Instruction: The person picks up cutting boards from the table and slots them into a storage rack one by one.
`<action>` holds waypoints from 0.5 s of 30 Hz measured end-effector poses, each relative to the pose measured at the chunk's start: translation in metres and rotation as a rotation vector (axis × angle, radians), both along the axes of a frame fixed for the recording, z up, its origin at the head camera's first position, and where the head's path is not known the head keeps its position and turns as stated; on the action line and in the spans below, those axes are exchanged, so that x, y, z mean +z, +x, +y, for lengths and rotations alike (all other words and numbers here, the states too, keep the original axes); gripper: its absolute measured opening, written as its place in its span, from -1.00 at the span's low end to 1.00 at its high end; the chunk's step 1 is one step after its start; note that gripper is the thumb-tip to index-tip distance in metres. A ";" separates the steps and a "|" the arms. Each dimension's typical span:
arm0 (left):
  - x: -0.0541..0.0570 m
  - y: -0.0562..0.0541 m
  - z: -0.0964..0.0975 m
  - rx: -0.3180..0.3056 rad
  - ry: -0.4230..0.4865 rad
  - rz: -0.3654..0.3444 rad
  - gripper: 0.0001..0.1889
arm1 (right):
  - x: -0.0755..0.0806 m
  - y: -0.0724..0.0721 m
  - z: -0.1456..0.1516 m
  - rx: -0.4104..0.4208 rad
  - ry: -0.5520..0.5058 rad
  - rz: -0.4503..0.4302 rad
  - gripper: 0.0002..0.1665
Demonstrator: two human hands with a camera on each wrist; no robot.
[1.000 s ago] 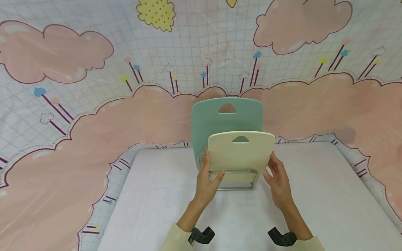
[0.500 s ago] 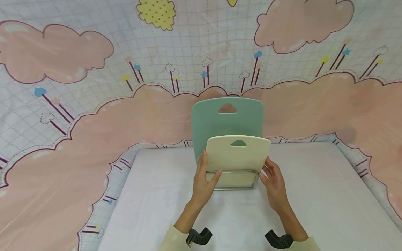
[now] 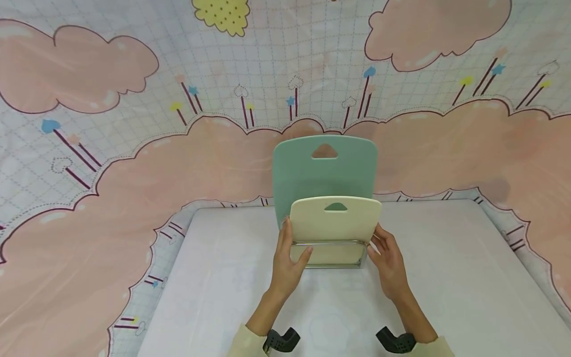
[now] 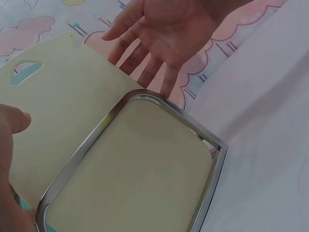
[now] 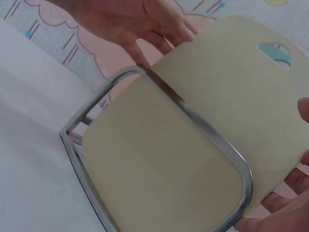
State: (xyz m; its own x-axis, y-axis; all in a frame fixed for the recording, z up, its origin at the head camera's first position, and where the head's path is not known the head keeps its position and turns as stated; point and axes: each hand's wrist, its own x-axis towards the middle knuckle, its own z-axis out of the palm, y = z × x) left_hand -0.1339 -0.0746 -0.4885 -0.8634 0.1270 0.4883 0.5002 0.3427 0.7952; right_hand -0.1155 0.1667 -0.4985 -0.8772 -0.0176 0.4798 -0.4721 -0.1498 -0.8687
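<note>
A cream cutting board (image 3: 334,223) stands upright in a metal wire rack (image 3: 330,243), in front of a larger green cutting board (image 3: 325,178). My left hand (image 3: 285,267) is at the cream board's left edge, fingers extended beside it and thumb apart in front. On the other side, my right hand (image 3: 390,263) has its fingertips against the right edge. The left wrist view shows the right hand (image 4: 169,29) with spread, fairly straight fingers touching the board and rack edge. In the right wrist view the left hand's (image 5: 130,24) fingertips meet the opposite edge.
The rack stands on a white tabletop (image 3: 214,277). Behind the table hangs a cloth (image 3: 214,168) printed with clouds. Black cameras (image 3: 282,340) sit on both wrists.
The cream board has moved down and slightly left into the rack. Both hands have shifted slightly left with it, and the head view has tilted a little downward.
</note>
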 end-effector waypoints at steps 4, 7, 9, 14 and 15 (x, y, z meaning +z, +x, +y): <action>-0.001 0.000 0.000 0.004 -0.003 0.005 -0.17 | 0.001 0.000 0.000 0.007 0.010 -0.010 -0.40; -0.001 -0.001 -0.001 0.006 -0.002 0.008 -0.15 | 0.001 0.000 0.001 0.020 0.022 -0.010 -0.39; 0.000 -0.001 -0.001 0.000 0.005 0.013 -0.14 | 0.001 0.000 0.001 0.028 0.035 -0.014 -0.37; 0.000 0.000 -0.002 -0.007 0.007 0.004 -0.12 | 0.000 -0.001 0.003 0.040 0.066 -0.030 -0.35; 0.000 0.000 -0.003 -0.005 0.001 -0.003 -0.11 | 0.000 0.000 0.003 0.042 0.066 -0.032 -0.35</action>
